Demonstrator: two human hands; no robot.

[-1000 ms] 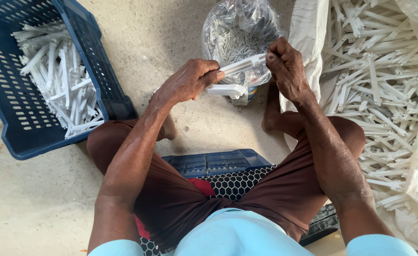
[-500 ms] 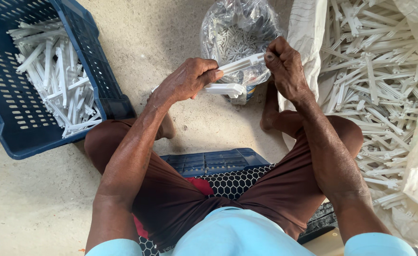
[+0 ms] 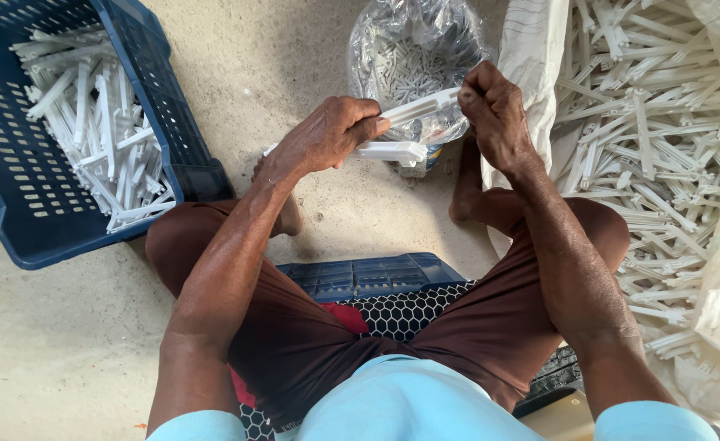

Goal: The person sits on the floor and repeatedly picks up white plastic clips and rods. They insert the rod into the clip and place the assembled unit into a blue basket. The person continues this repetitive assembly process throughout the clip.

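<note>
White strip [image 3: 421, 107] between hands, probably clear of bag [image 3: 413, 57].

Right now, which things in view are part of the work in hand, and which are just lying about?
In hand: left hand and right hand gripping white plastic strips; clear bag of small white pieces; sack of strips; blue crate of strips.
Lying about: overturned blue crate seat; patterned cushion.

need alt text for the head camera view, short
A seated person holds a long white plastic strip between the left hand and right hand, above a clear bag. A blue crate of strips sits left; a loose pile lies right.
</note>
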